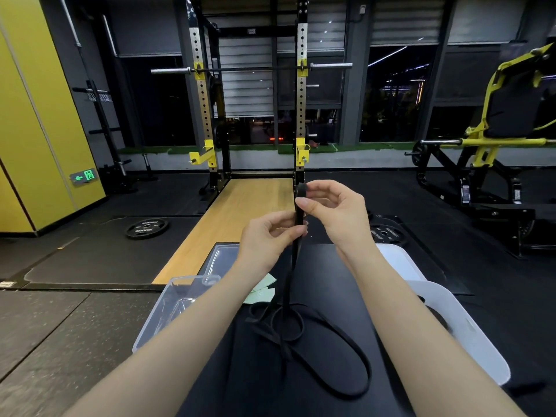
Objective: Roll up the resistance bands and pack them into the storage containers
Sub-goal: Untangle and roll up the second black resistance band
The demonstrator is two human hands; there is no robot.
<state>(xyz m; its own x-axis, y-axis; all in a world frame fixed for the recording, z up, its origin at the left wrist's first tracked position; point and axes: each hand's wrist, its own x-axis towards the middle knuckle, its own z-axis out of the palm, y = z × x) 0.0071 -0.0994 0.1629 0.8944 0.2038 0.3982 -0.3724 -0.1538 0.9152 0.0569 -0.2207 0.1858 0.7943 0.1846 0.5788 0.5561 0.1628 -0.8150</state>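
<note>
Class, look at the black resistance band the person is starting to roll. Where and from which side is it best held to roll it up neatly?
Grip the black band at its folded top end, where the right hand pinches it from the right. The left hand pinches the flat strap just below, from the left. The strap hangs straight there; lower down it lies in tangled loops on the black surface.

You hold a long, thin black band (296,257) up in front of you. Its top end is bent over into a small fold. The band hangs straight down to the black bench top (331,266), where the rest lies in loose, tangled loops. A see-through box (156,314) sits by the bench's left edge. Two pale green bands (261,288) lie flat just beside the black loops
</note>
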